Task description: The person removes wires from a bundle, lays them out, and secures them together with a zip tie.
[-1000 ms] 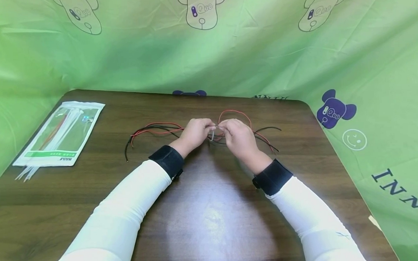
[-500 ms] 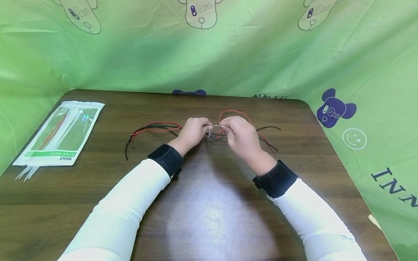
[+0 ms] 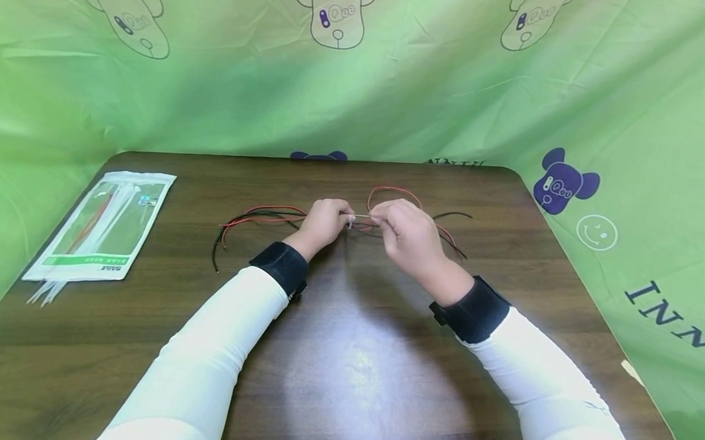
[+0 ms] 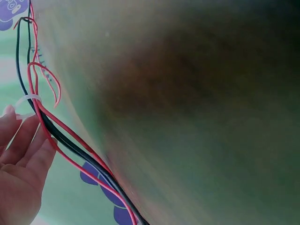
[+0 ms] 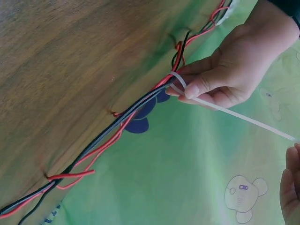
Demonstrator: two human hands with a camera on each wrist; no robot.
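A white cable tie (image 5: pixel 248 119) loops round a bundle of red and black wires (image 5: pixel 112 124) above the wooden table. My left hand (image 3: pixel 326 222) pinches the tie where its loop closes, right beside the bundle; the right wrist view shows this left hand (image 5: pixel 229 70) with thumb and fingertips on the tie. From there the strap runs straight across to my right hand (image 3: pixel 408 231), whose fingertips pinch its far end. In the left wrist view the loop (image 4: pixel 33 98) encircles the wires, with the fingers of my left hand (image 4: pixel 23 173) close by.
A clear bag (image 3: pixel 125 228) of white cable ties lies at the table's left, several tie ends sticking out of it. Wire ends spread over the table (image 3: pixel 159 356) on both sides of my hands. A green printed curtain (image 3: pixel 238 107) hangs behind and at the sides.
My right hand has drawn a little to the right, away from the left. More strap shows between them, and the loop hanging below my left hand looks smaller.
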